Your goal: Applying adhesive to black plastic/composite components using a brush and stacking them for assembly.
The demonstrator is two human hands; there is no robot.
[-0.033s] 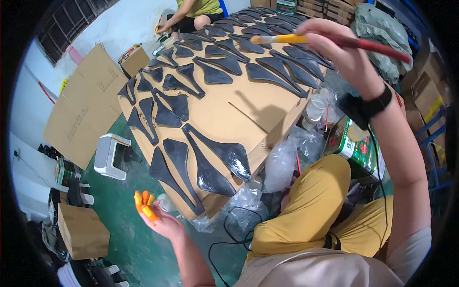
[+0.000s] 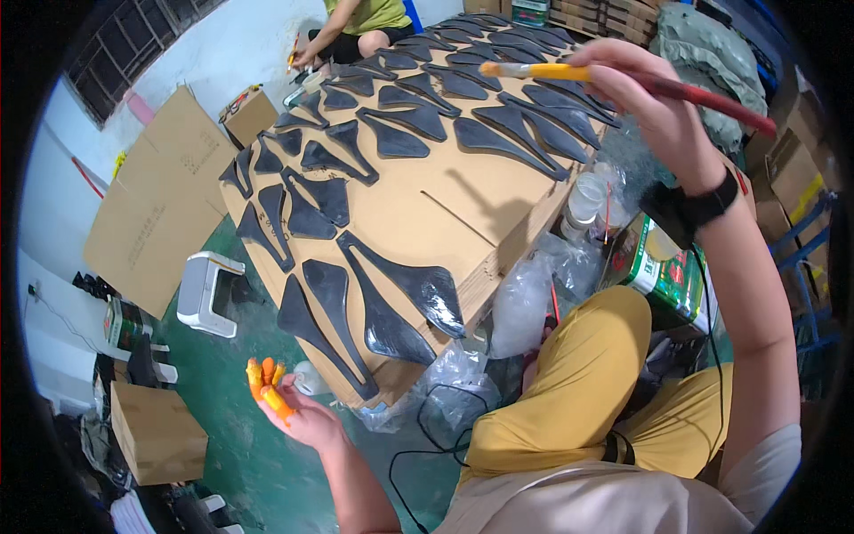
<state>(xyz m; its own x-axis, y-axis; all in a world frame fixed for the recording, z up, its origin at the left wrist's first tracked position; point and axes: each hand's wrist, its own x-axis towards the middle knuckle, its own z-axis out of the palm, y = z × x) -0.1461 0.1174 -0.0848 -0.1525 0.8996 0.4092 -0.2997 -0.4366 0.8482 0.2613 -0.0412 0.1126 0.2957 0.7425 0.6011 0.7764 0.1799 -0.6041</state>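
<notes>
In my right hand [image 2: 654, 111] is a paintbrush [image 2: 551, 71] with a yellow and dark red handle, its bristles pointing left. The brush is raised above the right side of the cardboard-topped stack [image 2: 409, 182], apart from the black forked pieces [image 2: 400, 311] laid out on it. My left hand [image 2: 298, 414] is palm up beside the stack's near left corner. Orange-yellow finger covers [image 2: 269, 383] sit on its fingertips, and the fingers are apart and loosely curled around nothing. The nearest black pieces have a wet-looking shine.
A green tin [image 2: 663, 276] and clear jars [image 2: 585, 200] stand right of the stack, by plastic bags [image 2: 520, 307]. A white stool [image 2: 211, 294] and a carton [image 2: 158, 432] are at left. Another person [image 2: 356, 31] sits at the far end. A black cable [image 2: 422, 454] crosses the floor.
My right hand and the paintbrush have shifted slightly to the right. My left hand has barely moved, and the black pieces lie as before.
</notes>
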